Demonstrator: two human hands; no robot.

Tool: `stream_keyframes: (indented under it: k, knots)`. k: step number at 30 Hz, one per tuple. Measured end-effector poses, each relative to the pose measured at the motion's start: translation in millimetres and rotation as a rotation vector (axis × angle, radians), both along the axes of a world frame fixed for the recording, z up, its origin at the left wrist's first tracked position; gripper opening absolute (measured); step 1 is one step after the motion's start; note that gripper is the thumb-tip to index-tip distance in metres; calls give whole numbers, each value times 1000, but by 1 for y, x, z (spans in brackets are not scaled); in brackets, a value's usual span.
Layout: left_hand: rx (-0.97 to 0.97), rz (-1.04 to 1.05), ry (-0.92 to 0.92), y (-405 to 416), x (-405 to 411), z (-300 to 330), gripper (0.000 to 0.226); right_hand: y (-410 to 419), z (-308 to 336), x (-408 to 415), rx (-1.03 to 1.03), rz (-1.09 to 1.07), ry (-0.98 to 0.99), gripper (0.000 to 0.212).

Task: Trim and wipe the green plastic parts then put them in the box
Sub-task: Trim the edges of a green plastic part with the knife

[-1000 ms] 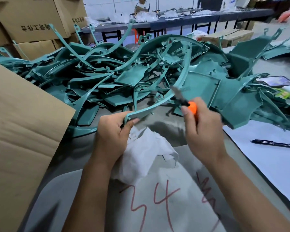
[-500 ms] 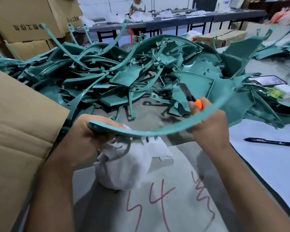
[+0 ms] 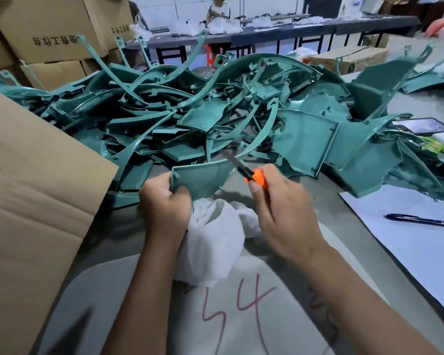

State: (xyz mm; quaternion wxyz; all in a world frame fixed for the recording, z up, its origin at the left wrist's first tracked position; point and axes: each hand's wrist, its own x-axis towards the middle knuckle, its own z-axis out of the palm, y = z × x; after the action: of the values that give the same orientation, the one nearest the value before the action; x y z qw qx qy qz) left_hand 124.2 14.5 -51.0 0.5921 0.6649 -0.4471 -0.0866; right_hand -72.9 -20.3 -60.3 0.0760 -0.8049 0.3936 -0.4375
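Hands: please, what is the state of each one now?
Left hand: closed, holding green panel and white cloth.
Right hand: closed, holding orange knife.

The long curved green strip held across both hands half a second ago is gone from them. The left hand (image 3: 164, 203) now grips a flat, fan-shaped green panel (image 3: 200, 179) by its left corner. The right hand (image 3: 282, 213) brings the orange-handled knife (image 3: 251, 175) to the panel's upper right edge.
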Motion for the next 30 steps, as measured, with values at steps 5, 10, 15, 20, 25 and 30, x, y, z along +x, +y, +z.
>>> stream_keyframes:
  k: [5, 10, 15, 20, 25, 30]
  knots:
    - [0, -44, 15, -1, 0, -1, 17, 0, -2, -2, 2, -49, 80, 28]
    - [-32, -4, 184, 0, 1, 1, 19, -12, 1, -17, 10, -144, -29, 26]
    - [-71, -24, 307, 4, 9, 3, 26, -23, 2, -33, 19, -215, -86, 29]
    - [-29, -91, 326, 8, 11, 5, 23, -24, 4, -36, 7, -215, -76, 28]
    - [-24, -86, 343, 13, 11, 13, 73, -28, 5, -43, 12, -234, -128, 26]
    - [17, -65, 389, 15, 21, 8, 77, -36, 4, -54, 44, -292, -184, 29]
